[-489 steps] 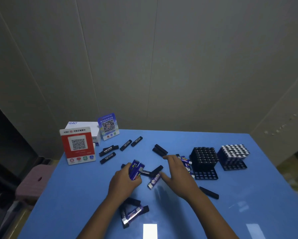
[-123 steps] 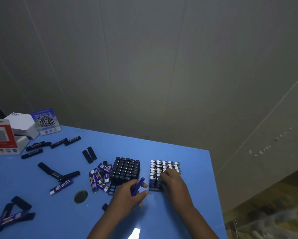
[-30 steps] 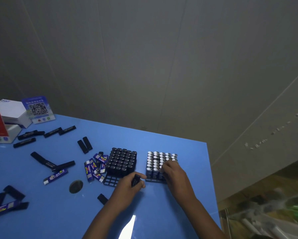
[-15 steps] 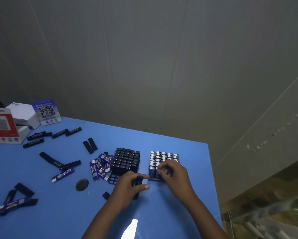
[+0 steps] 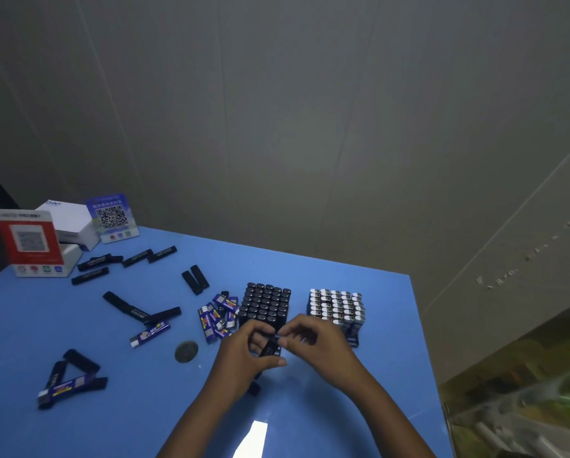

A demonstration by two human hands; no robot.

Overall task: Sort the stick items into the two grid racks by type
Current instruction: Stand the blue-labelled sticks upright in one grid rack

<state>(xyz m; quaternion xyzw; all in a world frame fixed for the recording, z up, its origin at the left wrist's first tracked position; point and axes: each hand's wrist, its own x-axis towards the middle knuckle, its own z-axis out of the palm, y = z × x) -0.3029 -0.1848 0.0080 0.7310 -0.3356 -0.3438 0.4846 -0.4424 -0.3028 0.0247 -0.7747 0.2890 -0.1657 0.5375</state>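
Two grid racks stand on the blue table (image 5: 144, 424). The left rack (image 5: 266, 304) holds black sticks upright; the right rack (image 5: 338, 307) holds blue sticks with white tops. In front of the black rack my left hand (image 5: 244, 353) grips a black stick (image 5: 270, 348). My right hand (image 5: 313, 343) pinches the top end of the same stick. A heap of blue sticks (image 5: 218, 317) lies left of the black rack. Loose black sticks (image 5: 130, 307) and one blue stick (image 5: 149, 333) are scattered further left.
A red QR sign (image 5: 29, 241), a white box (image 5: 70, 219) and a blue QR card (image 5: 111, 218) stand at the back left. A dark round disc (image 5: 186, 351) lies near my left hand. More sticks (image 5: 68, 380) lie front left. The table's right edge is close to the racks.
My right hand has left the blue-stick rack and come left onto the black stick that my left hand holds. The view has shifted slightly.
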